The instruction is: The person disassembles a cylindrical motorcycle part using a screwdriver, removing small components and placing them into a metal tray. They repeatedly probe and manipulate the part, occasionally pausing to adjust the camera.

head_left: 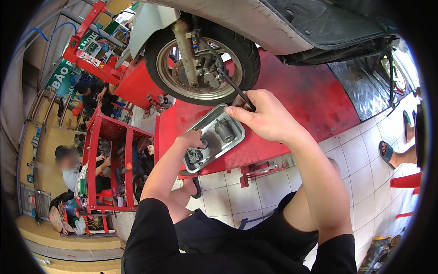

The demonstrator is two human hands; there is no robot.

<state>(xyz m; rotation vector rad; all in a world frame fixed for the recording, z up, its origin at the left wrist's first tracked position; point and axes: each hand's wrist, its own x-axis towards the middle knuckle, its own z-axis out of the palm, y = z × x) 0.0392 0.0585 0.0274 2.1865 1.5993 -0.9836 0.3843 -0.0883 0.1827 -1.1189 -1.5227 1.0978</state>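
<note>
My right hand [269, 116] is closed around a slim dark tool [234, 86], whose far end reaches the brake caliper [211, 75] on the scooter's front wheel [200, 94]. The exact kind of tool is unclear. My left hand [191, 138] dips into a metal tray [214, 156] with its fingers curled on a dark metal part, partly hidden by the hand. Beside those fingers, towards the tray's near left end, sits a grey metal part [195, 156] with holes. A cylindrical metal part [224, 130] lies at the tray's right.
The tray rests on a red lift platform [292, 96] under the scooter body [273, 27]. A red tool cart [112, 160] stands at left, with two people [68, 173] around it. Another person's sandalled foot [392, 157] and a red stool [406, 181] are at right.
</note>
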